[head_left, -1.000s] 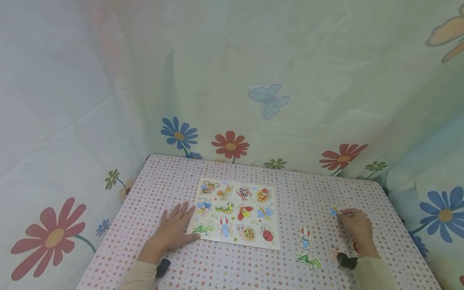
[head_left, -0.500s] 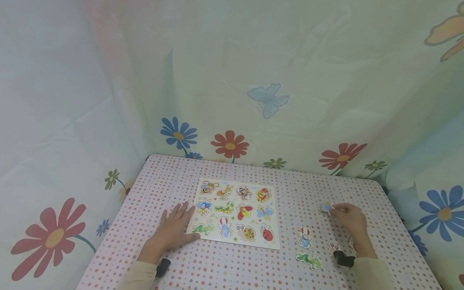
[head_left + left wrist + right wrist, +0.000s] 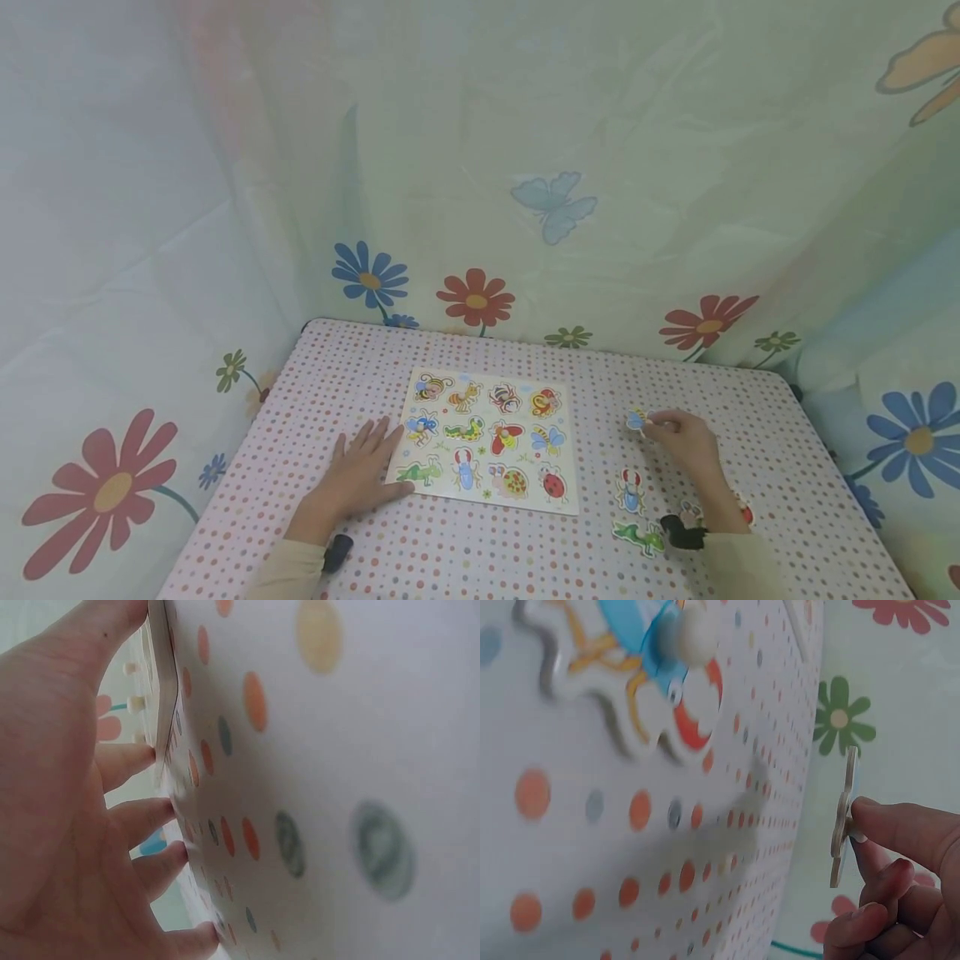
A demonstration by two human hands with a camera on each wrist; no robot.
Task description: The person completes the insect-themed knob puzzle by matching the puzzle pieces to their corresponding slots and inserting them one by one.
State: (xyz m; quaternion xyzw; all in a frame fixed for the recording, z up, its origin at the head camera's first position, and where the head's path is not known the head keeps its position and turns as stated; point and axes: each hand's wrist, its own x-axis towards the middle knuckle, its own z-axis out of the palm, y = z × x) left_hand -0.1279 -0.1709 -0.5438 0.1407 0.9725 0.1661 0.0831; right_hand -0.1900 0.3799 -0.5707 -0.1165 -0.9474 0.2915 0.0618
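Observation:
My right hand (image 3: 686,446) pinches a blue-winged, yellow-striped insect puzzle piece (image 3: 637,418) by its knob, above the table to the right of the board. In the right wrist view that piece (image 3: 844,825) shows edge-on between thumb and fingers. My left hand (image 3: 358,475) lies spread at the left edge of the insect puzzle board (image 3: 517,461), thumb and fingertips touching its rim. In the left wrist view the fingers (image 3: 142,821) reach down to the tabletop and the board edge (image 3: 166,690). Insect pictures in rows cover the board.
Loose on the table's right side are a red-and-blue beetle piece (image 3: 632,492), a green grasshopper piece (image 3: 637,537), and a snail piece (image 3: 690,510) and a red piece (image 3: 744,510) partly hidden by the right arm. A flowered curtain (image 3: 450,167) rises behind the dotted tabletop (image 3: 420,558).
My right hand has lifted the blue-winged insect piece and carried it left, closer to the board. The left hand has stayed in place.

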